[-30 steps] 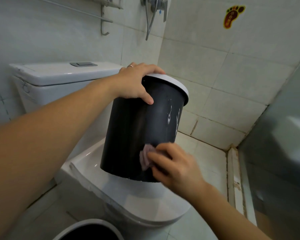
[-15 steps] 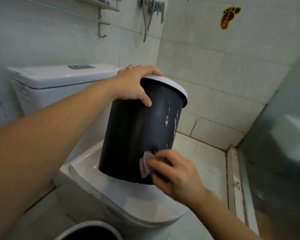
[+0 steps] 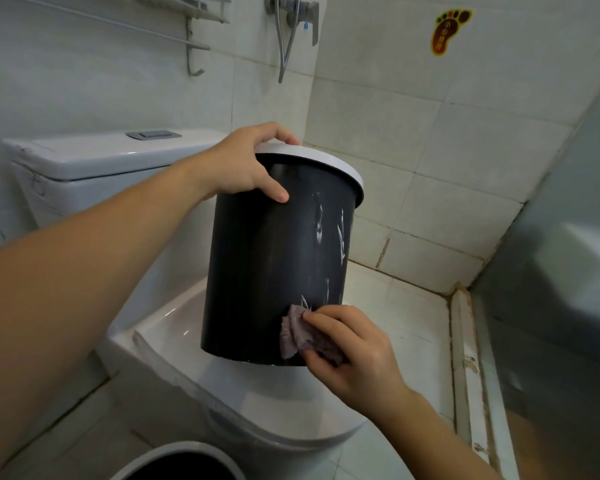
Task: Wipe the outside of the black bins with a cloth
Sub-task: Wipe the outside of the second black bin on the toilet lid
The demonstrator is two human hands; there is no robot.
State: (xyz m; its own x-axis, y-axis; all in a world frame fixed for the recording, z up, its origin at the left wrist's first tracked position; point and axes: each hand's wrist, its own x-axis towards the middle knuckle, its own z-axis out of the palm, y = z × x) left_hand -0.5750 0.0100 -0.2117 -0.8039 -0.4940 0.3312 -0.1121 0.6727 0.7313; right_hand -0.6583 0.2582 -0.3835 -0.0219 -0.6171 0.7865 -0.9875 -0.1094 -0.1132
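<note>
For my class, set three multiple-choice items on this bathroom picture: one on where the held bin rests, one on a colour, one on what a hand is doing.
1. Where does the held black bin rest?
A. on the closed toilet lid
B. on the floor
C. on the cistern

2. What colour is the cloth?
A. bright green
B. pale purple
C. red

3. What is the left hand doing?
A. hanging idle
B. holding the cloth
C. gripping the bin's white rim

Answers: 1 A, its base sits on the lid. 2 B, the right hand presses it to the bin's side. 3 C, thumb lies on the wall, fingers over the rim.
</note>
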